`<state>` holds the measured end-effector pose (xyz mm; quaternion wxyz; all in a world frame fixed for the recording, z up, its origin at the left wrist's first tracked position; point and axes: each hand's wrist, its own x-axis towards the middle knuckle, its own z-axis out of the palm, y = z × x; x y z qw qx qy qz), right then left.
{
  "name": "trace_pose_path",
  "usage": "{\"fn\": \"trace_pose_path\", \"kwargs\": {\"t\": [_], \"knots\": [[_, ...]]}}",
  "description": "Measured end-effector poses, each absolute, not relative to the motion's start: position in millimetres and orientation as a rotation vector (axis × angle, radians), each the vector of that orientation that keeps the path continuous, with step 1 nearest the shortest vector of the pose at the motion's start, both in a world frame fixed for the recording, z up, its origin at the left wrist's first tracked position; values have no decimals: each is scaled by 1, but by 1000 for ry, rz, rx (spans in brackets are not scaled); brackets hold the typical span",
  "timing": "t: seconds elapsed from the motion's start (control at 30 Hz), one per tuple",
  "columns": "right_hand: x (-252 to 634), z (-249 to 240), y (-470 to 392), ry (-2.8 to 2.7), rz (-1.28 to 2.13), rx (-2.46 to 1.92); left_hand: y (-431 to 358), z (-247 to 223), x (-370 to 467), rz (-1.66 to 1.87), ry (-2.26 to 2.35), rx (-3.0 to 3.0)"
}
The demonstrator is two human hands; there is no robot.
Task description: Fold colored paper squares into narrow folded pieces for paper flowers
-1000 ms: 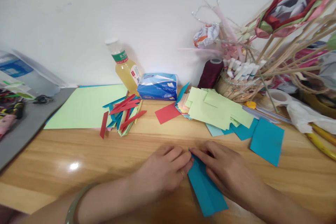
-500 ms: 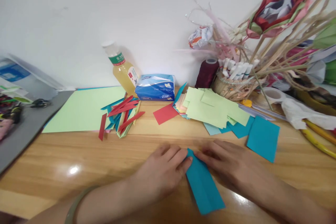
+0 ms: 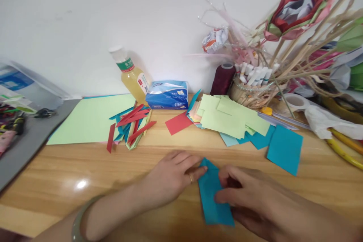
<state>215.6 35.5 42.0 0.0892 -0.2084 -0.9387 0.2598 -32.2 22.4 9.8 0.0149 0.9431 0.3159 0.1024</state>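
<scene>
Matt blue paper (image 3: 210,196) lies on smooth, glossy wood (image 3: 93,170) near shiny plastic tissue packaging (image 3: 167,95).

The bottle (image 3: 133,79) stands left of the tissue pack (image 3: 167,96), behind the folded strips (image 3: 134,121); the basket (image 3: 246,96), right, holds what appear to be markers (image 3: 258,75).
</scene>
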Motion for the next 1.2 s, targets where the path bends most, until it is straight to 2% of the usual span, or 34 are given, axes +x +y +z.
{"fn": "trace_pose_path", "kwargs": {"t": [0.07,0.17,0.27,0.67,0.97,1.2], "knots": [[211,35,34,-2783,555,-539,21,12,-32,312,987,2925],[205,22,35,-2676,194,-519,13,11,-30,491,1107,2833],[204,13,37,-2616,99,-635,3,8,-26,618,1111,2803],[204,13,37,-2611,222,-639,-2,6,-22,426,994,2999],[205,15,37,-2567,688,-818,-5,7,-22,211,984,3065],[205,9,38,-2516,768,-915,-5,8,-22,208,966,3073]]}}
